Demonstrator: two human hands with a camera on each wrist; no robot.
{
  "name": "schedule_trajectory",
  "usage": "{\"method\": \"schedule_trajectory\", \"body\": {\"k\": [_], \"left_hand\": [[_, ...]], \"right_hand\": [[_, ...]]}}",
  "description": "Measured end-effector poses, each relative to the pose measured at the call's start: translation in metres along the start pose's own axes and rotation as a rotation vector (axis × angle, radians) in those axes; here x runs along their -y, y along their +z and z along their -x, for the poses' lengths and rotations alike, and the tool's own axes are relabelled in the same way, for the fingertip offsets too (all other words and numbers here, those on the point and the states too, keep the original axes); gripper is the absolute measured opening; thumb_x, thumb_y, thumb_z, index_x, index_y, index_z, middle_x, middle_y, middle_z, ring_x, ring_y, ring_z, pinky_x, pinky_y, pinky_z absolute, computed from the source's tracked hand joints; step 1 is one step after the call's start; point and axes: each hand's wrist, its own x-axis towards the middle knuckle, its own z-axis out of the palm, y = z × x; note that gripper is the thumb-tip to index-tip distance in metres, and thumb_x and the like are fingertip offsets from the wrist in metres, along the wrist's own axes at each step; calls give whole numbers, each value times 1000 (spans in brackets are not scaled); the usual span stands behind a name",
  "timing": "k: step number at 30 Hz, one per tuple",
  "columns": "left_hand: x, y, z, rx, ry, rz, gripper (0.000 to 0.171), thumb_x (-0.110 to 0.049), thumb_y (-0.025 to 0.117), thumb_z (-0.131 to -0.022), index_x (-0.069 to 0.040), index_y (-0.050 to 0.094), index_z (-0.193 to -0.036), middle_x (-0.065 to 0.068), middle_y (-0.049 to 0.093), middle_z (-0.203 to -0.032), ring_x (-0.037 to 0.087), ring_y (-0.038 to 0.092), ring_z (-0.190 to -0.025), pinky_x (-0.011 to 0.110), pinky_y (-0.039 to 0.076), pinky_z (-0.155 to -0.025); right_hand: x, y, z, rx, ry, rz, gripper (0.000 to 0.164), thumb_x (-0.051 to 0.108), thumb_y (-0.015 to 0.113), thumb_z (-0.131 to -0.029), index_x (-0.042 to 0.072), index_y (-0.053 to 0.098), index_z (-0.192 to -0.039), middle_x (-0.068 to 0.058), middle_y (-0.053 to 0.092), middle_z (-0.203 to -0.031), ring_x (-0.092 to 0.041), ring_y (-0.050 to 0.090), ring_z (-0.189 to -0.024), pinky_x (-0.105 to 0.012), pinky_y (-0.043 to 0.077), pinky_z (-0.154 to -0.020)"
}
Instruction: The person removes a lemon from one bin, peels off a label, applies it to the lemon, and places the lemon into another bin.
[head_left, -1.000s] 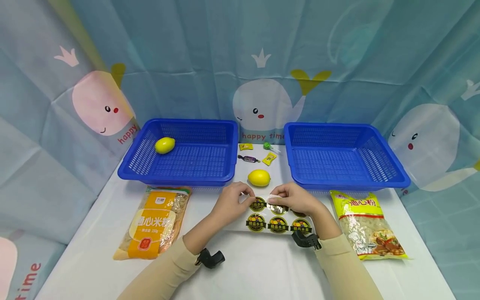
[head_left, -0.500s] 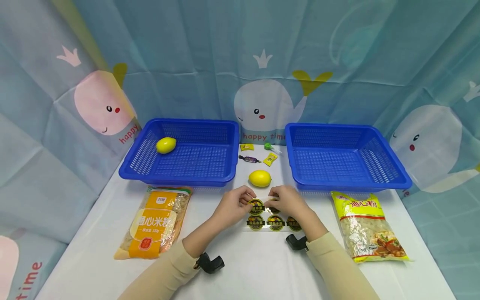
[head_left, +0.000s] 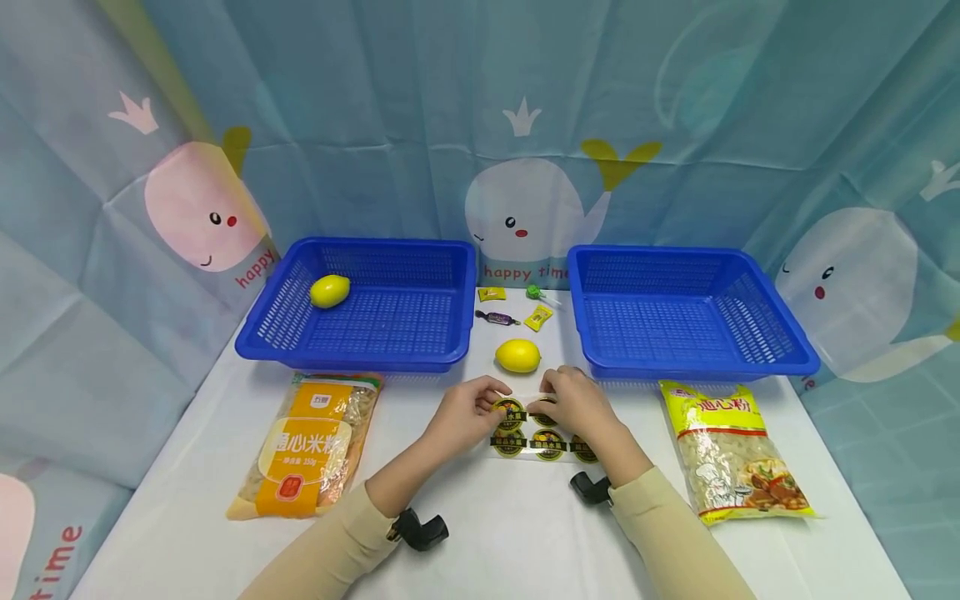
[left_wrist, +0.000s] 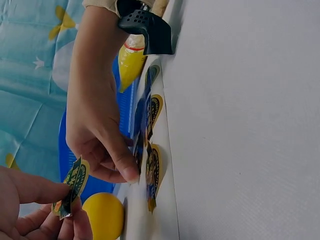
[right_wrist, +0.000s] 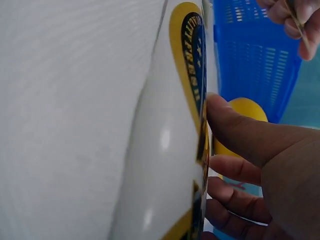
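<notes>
My left hand [head_left: 461, 417] pinches a round black-and-gold fruit label sticker [left_wrist: 76, 182] between thumb and fingers, held up off the sheet in the left wrist view. My right hand [head_left: 579, 410] grips the far part of a glossy white sticker sheet [head_left: 528, 433], its thumb [right_wrist: 227, 120] at the sheet's surface with the fingers curled alongside. Several matching stickers are on the sheet, partly hidden under the right hand. Just beyond both hands, a yellow lemon [head_left: 517, 356] lies on the white table.
Two blue baskets stand at the back; the left basket [head_left: 360, 365] holds another lemon [head_left: 330, 291], and the right basket [head_left: 697, 367] shows its bare mesh floor. Between them lie wrapped candies [head_left: 498, 318] and a green lollipop [head_left: 533, 292]. Pasta bags [head_left: 307, 446] [head_left: 738, 454] flank the hands.
The right hand and the sheet have shifted slightly left and nearer the left hand. A sticker now shows in the left hand's fingers. Lemons, baskets and bags stay put.
</notes>
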Motion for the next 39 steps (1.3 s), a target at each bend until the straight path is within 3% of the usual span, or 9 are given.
{"method": "schedule_trajectory", "body": {"k": [2,5,9,13,19,26,31,35,39], "left_hand": [[0,0,1,-13,-8,7,26,1,72,-86,-6,70,-111,5,67,-94,13,60,-81,24,55,-74],[1,-1,1,-32,-17,0,24,0,72,-86,-6,70,-110,5,68,-95,13,59,-81,24,54,-73],[5,0,0,-48,-17,-6,19,-1,73,-87,-6,71,-105,5,69,-95,13,59,-81,24,53,-74],[7,0,0,-57,-17,13,16,-2,72,-88,-7,69,-103,5,68,-94,14,60,-82,24,54,-74],[8,-1,1,-68,-29,28,15,-2,71,-88,-6,69,-102,6,68,-94,14,60,-82,24,54,-74],[10,-2,1,-77,-46,25,11,-4,72,-89,-7,69,-99,4,67,-92,14,60,-82,24,54,-74],[10,-2,2,-75,-36,27,7,-5,73,-89,-8,70,-96,2,69,-90,12,60,-79,23,53,-71],[9,-3,3,-75,-21,48,6,-7,73,-90,-9,71,-95,1,70,-90,13,60,-79,24,52,-72],[7,-3,3,-71,28,99,6,-9,74,-90,-9,71,-95,2,72,-92,14,61,-81,25,53,-74]], "right_hand": [[0,0,1,-13,-4,0,40,49,81,-82,15,67,-97,0,62,-92,-20,57,-86,-40,52,-78],[2,-3,1,-46,17,-97,45,44,79,-87,10,67,-114,-4,64,-97,-23,59,-89,-42,53,-81],[7,-8,-3,-93,73,-307,59,37,74,-93,3,56,-137,-11,67,-104,-26,67,-93,-43,58,-81],[10,-9,-10,-98,119,-396,72,41,71,-94,4,44,-149,-16,65,-121,-30,69,-103,-47,59,-86],[9,-6,-31,-45,158,-513,78,47,70,-93,7,39,-153,-19,55,-142,-35,59,-124,-51,51,-102],[8,0,-45,-1,193,-541,70,45,73,-91,3,50,-142,-19,61,-132,-32,60,-117,-47,51,-100],[10,-1,-40,-47,178,-629,63,36,79,-88,5,51,-135,-19,58,-136,-36,60,-122,-47,51,-104],[13,-5,-30,-39,121,-780,61,26,80,-88,9,53,-140,-16,54,-142,-37,58,-127,-47,50,-106],[13,-8,-20,-15,117,-929,63,24,79,-89,13,51,-144,-12,51,-146,-35,55,-129,-45,50,-104]]}}
